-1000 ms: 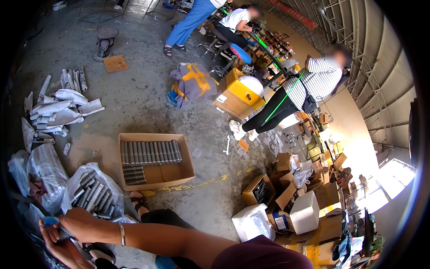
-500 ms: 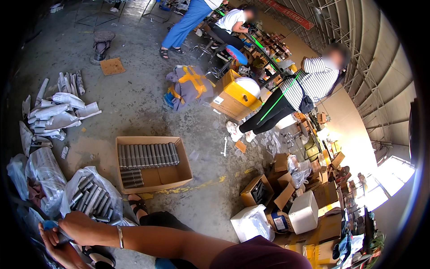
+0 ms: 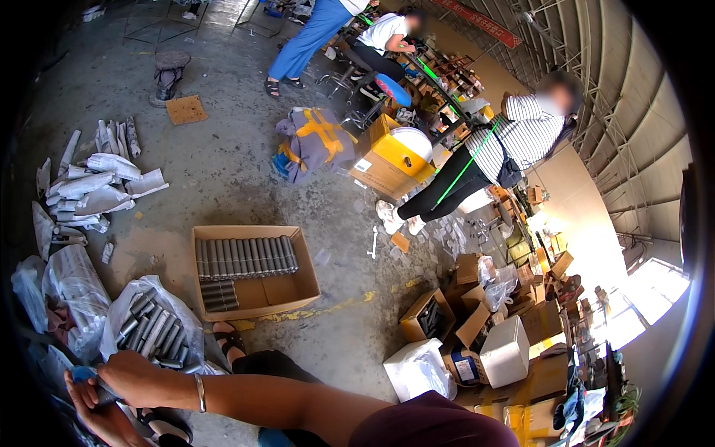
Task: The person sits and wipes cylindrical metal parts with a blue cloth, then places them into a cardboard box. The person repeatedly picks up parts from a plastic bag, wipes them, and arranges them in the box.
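Left hand [image 3: 95,408]: fingers curled around grey tube [image 3: 109,392]
Right hand [image 3: 135,378]: bunched against it, grip hidden
Grey tube: between both hands, near plastic bag [image 3: 195,328]
Box [image 3: 279,289]: on floor [image 3: 346,249], holding tube rows [image 3: 247,257]

Floor log: you are looking down on stained grey concrete [image 3: 246,175] crossed by a worn yellow line [image 3: 328,312].

Near you, an open carton [image 3: 287,304] is resting flat, a filled plastic bag [image 3: 190,316] is slumping just beside its lower left corner, and a plastic-wrapped bundle [image 3: 74,290] is lying left of the bag. Farther off, on your left, a heap of white wrappings [image 3: 112,167] is spreading loosely; beyond it a cardboard sheet [image 3: 186,110] is lying flat. Ahead, a yellow-taped grey bundle [image 3: 320,156] is sitting beside a brown box [image 3: 383,171]; nearer you, a pale wrench-shaped object [image 3: 374,243] is lying near a cardboard scrap [image 3: 400,242].
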`<move>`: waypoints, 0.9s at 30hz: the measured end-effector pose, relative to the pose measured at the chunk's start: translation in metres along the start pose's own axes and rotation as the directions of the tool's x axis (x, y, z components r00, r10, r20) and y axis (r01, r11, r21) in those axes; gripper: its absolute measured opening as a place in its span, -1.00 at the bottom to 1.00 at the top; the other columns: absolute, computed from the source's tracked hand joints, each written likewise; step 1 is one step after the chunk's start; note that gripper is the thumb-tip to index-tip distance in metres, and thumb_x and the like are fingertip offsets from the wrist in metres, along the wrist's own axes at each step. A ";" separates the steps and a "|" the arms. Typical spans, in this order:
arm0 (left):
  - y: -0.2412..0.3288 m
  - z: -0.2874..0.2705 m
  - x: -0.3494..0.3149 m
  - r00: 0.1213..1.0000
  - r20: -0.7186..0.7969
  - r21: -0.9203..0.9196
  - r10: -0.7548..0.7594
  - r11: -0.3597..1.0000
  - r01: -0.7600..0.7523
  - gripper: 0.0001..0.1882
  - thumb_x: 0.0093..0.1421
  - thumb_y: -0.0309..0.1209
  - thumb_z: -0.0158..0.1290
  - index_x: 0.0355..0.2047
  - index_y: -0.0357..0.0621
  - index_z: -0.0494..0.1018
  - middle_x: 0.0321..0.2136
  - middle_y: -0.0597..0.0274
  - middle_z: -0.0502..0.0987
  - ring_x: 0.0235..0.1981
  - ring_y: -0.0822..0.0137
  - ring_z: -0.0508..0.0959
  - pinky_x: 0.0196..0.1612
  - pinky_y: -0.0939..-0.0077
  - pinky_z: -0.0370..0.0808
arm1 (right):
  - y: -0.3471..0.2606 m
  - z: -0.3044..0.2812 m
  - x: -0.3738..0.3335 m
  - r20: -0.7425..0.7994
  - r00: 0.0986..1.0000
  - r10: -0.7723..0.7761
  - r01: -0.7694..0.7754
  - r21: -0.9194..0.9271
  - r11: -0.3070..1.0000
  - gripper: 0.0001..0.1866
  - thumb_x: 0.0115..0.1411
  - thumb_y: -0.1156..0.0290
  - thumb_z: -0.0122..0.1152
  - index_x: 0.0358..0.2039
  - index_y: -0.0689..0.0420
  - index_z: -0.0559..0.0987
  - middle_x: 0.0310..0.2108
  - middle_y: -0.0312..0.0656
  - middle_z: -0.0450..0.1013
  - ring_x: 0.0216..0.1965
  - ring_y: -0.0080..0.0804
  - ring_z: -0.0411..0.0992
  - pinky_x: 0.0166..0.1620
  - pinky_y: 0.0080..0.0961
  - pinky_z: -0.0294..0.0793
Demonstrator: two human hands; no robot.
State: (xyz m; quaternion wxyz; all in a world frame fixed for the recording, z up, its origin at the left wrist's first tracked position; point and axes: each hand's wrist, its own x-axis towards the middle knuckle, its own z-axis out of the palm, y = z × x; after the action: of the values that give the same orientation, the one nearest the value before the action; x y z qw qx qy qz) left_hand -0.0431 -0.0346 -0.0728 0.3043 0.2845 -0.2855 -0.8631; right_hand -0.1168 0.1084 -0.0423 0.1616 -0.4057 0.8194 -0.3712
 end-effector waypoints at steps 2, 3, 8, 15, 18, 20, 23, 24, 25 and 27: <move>0.000 -0.001 0.001 1.000 0.009 0.006 -0.004 1.000 0.003 -0.65 0.32 -0.36 -0.15 0.07 -0.19 0.36 -0.58 0.41 0.02 -0.46 0.49 0.20 -0.11 0.60 0.23 | 0.001 0.001 0.000 0.002 1.000 0.002 -0.002 -0.003 1.000 -0.75 -0.26 0.57 0.29 -0.47 0.30 0.53 -0.50 0.08 0.49 -0.39 -0.01 0.50 -0.29 -0.21 0.47; 0.001 -0.002 0.001 1.000 -0.014 0.010 -0.003 1.000 0.003 -0.65 0.32 -0.35 -0.16 0.07 -0.20 0.36 -0.58 0.41 0.02 -0.46 0.49 0.21 -0.11 0.60 0.23 | 0.000 0.002 0.001 0.006 1.000 0.004 -0.004 -0.004 1.000 -0.75 -0.26 0.57 0.29 -0.46 0.30 0.53 -0.50 0.07 0.49 -0.39 -0.01 0.50 -0.29 -0.21 0.47; -0.001 0.015 -0.011 0.996 -0.090 -0.016 0.003 1.000 -0.004 -0.65 0.33 -0.35 -0.16 0.07 -0.20 0.36 -0.58 0.41 0.02 -0.45 0.49 0.22 -0.08 0.58 0.24 | -0.001 0.000 -0.001 0.021 0.999 0.024 -0.024 -0.012 1.000 -0.73 -0.27 0.56 0.30 -0.45 0.29 0.53 -0.49 0.07 0.49 -0.38 -0.03 0.50 -0.28 -0.21 0.46; -0.008 0.023 -0.017 0.995 -0.088 -0.085 -0.053 0.995 0.045 -0.64 0.32 -0.36 -0.13 0.07 -0.24 0.35 -0.59 0.43 0.00 -0.52 0.51 0.13 -0.08 0.58 0.29 | 0.001 -0.006 -0.004 0.018 0.999 0.044 -0.044 0.016 0.999 -0.64 -0.30 0.53 0.36 -0.40 0.29 0.49 -0.50 0.05 0.48 -0.36 -0.01 0.49 -0.29 -0.20 0.45; 0.002 0.004 -0.013 0.981 0.195 -0.033 0.017 0.999 -0.011 -0.58 0.28 -0.30 -0.05 0.06 -0.30 0.26 -0.59 0.44 0.08 -0.52 0.56 0.15 -0.13 0.58 0.31 | -0.004 -0.006 0.000 0.008 1.000 0.018 -0.019 0.034 0.999 -0.61 -0.31 0.51 0.37 -0.38 0.28 0.47 -0.50 0.05 0.48 -0.36 0.00 0.48 -0.29 -0.19 0.45; 0.003 0.024 -0.027 0.974 0.219 -0.030 0.053 0.998 -0.048 -0.56 0.27 -0.30 -0.05 0.08 -0.30 0.23 -0.59 0.45 0.09 -0.54 0.56 0.14 -0.12 0.55 0.31 | -0.005 -0.012 0.000 0.023 1.000 0.009 -0.010 0.049 0.999 -0.60 -0.31 0.49 0.38 -0.38 0.27 0.47 -0.49 0.05 0.48 -0.36 0.01 0.48 -0.28 -0.19 0.45; 0.017 0.019 -0.027 0.856 0.504 -0.070 0.115 0.993 -0.093 -0.44 0.23 -0.29 0.02 0.13 -0.34 0.15 -0.58 0.45 0.03 -0.56 0.58 0.10 -0.23 0.62 0.27 | -0.013 -0.025 -0.006 0.081 0.995 -0.065 0.038 0.290 0.956 -0.61 -0.32 0.47 0.35 -0.41 0.31 0.47 -0.47 0.06 0.48 -0.36 0.05 0.47 -0.29 -0.24 0.43; 0.024 0.015 -0.025 0.785 0.608 -0.077 0.120 0.993 -0.093 -0.39 0.22 -0.28 0.05 0.16 -0.35 0.12 -0.57 0.44 0.01 -0.56 0.59 0.09 -0.26 0.64 0.26 | -0.017 -0.028 -0.006 0.104 0.989 -0.108 0.061 0.380 0.923 -0.61 -0.33 0.47 0.35 -0.41 0.32 0.47 -0.47 0.07 0.48 -0.36 0.05 0.47 -0.29 -0.26 0.43; 0.024 0.015 -0.028 0.792 0.586 -0.069 0.171 0.984 -0.161 -0.37 0.18 -0.28 0.10 0.14 -0.35 0.13 -0.62 0.45 0.06 -0.63 0.62 0.09 -0.37 0.67 0.22 | -0.017 -0.025 -0.006 0.139 0.983 -0.117 0.050 0.411 0.910 -0.61 -0.33 0.47 0.34 -0.42 0.33 0.47 -0.47 0.08 0.47 -0.36 0.05 0.46 -0.29 -0.27 0.42; 0.030 0.004 -0.027 0.820 0.555 0.001 0.140 0.986 -0.168 -0.42 0.18 -0.29 0.10 0.10 -0.35 0.17 -0.67 0.46 0.08 -0.69 0.63 0.07 -0.42 0.69 0.21 | -0.019 -0.019 -0.006 0.206 0.969 -0.139 0.026 0.472 0.881 -0.61 -0.35 0.46 0.34 -0.43 0.35 0.47 -0.47 0.10 0.46 -0.35 0.04 0.46 -0.28 -0.30 0.41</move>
State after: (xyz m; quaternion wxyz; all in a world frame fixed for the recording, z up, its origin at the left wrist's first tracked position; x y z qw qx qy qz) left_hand -0.0178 -0.0342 -0.0414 0.2703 0.0066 -0.4046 -0.8736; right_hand -0.1139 0.1145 -0.0156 0.3335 -0.4304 0.6635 -0.5130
